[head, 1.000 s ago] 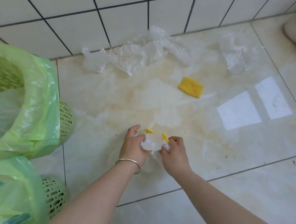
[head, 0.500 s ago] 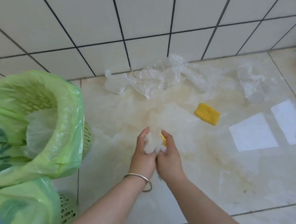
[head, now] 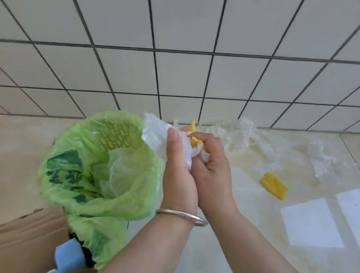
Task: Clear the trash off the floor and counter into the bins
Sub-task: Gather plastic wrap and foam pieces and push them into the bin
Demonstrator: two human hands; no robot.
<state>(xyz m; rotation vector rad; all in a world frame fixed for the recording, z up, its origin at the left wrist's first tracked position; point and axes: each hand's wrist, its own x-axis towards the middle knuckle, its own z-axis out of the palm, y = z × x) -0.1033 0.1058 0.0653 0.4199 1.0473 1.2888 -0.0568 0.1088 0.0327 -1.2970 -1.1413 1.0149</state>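
Note:
Both my hands hold a crumpled wad of clear plastic wrap with yellow foam scraps poking out of it. My left hand, with a metal bangle on the wrist, presses the wad from the left, its fingers fairly straight. My right hand curls its fingers round the wad from the right. The wad hangs at the right rim of a green-lined bin, which holds a pale plastic sheet inside. Loose clear plastic lies on the floor by the wall, and a yellow foam net piece lies to the right.
More crumpled clear plastic lies farther right on the floor. A cardboard box with blue foam blocks stands at the lower left beside the bin. A tiled wall runs behind everything. Two bright light patches fall on the floor.
Both hands have lifted the wad of plastic and yellow scraps off the floor and carried it left to the bin's rim. The view has swung left, bringing the cardboard box into sight.

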